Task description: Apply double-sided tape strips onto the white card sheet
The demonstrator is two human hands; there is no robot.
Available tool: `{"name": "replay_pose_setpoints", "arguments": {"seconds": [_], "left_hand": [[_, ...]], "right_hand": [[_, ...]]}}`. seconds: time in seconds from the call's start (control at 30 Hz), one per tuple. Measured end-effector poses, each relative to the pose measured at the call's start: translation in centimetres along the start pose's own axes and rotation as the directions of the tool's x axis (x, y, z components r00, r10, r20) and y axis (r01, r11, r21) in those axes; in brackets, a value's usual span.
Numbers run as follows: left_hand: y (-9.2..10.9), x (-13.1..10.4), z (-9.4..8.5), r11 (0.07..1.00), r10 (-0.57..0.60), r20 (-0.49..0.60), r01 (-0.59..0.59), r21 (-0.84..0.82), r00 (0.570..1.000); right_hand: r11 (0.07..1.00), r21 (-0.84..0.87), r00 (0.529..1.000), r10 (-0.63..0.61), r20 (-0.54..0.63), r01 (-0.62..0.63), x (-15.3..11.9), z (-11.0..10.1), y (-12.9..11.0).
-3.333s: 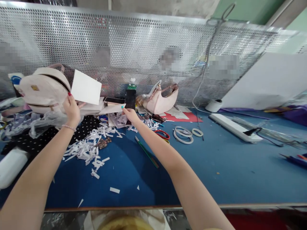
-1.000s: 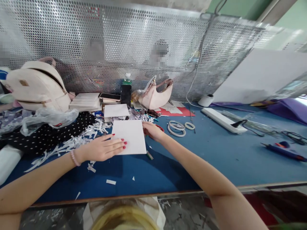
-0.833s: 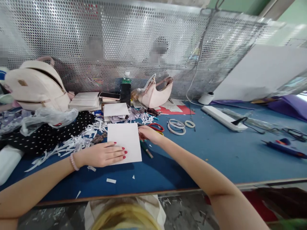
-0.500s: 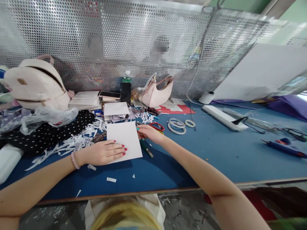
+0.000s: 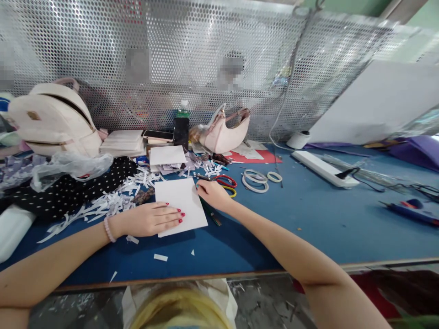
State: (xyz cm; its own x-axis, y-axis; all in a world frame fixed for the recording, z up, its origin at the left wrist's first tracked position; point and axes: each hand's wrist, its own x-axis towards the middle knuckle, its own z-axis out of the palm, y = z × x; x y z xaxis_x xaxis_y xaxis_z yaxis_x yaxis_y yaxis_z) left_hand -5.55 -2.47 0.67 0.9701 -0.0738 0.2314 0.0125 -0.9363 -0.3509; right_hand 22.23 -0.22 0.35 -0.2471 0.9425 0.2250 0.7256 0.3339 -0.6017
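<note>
A white square of paper or card (image 5: 181, 194) lies on the blue tabletop in front of me. My left hand (image 5: 154, 219) rests flat on its lower left part, fingers stretched out. At its upper right edge is my right hand (image 5: 215, 194), closed with the fingers curled under; whether they pinch the edge or hold something small is hidden. Just below the right hand, a slim dark green tool with a metal end (image 5: 216, 219) lies partly hidden. Red-handled scissors (image 5: 229, 181) and a yellow handle loop (image 5: 230, 190) are right behind that hand.
Paper strips (image 5: 106, 203) heap at the left beside a dotted black cloth (image 5: 113, 180). Behind stand a backpack (image 5: 55, 123), a paper stack (image 5: 123, 142), a bottle (image 5: 183, 109) and a handbag (image 5: 222, 135). Tape rings (image 5: 255, 181), a power strip (image 5: 322, 169) and blue pliers (image 5: 411, 212) lie rightward.
The fingers of my right hand have curled in at the sheet's right edge. My left hand stays flat on the sheet. The whole view has shifted slightly.
</note>
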Motion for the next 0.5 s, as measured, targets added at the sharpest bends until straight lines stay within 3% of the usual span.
{"name": "replay_pose_setpoints", "arguments": {"seconds": [0.27, 0.5], "left_hand": [[0.0, 0.0, -0.1, 1.0, 0.029, -0.008, -0.029, 0.011, 1.0], [-0.1, -0.2, -0.4, 0.999, 0.006, 0.017, -0.005, -0.051, 1.0]], "right_hand": [[0.997, -0.075, 0.992, 0.019, -0.122, -0.028, 1.4, -1.4, 2.8], [0.994, 0.012, 0.945, 0.11, -0.309, -0.112, 2.7, -3.0, 7.2]]}}
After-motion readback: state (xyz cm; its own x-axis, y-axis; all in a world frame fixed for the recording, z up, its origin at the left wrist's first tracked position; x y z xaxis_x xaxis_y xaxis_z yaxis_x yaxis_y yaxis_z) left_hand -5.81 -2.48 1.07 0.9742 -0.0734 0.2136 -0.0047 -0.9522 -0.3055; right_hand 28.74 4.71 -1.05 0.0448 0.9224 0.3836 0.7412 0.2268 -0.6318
